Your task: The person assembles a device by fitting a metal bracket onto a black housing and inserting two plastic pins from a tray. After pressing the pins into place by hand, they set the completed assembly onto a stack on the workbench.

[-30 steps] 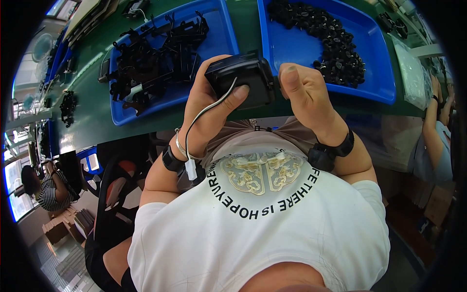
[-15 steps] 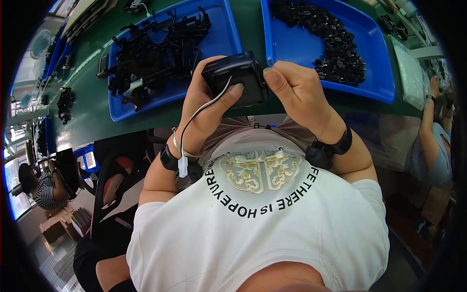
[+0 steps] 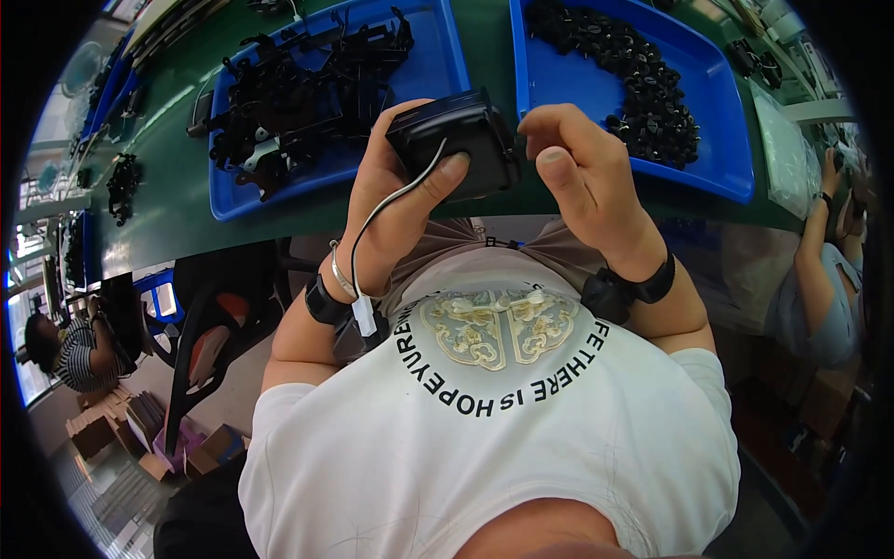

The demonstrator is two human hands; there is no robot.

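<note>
My left hand [image 3: 396, 200] grips a black box-shaped plastic device [image 3: 480, 154], its thumb pressed on the near face and its fingers behind. From the device a white and black cable [image 3: 384, 207] runs down over the wrist and ends in a white connector plug [image 3: 363, 317]. Just right of the device, my right hand [image 3: 587, 177] is held apart from it, with the thumb and fingers spread and nothing visible between them.
A blue tray [image 3: 223, 200] at the left holds a heap of black brackets [image 3: 307, 93]. Another blue tray [image 3: 577, 116] at the right holds many small black knobs [image 3: 652, 93]. Both stand on a green table [image 3: 168, 228]. A clear plastic bag [image 3: 782, 158] lies beyond. Other people sit at both sides.
My right hand has drawn back from the right side of the device, and its thumb and fingers have parted. The left hand keeps its hold on the device.
</note>
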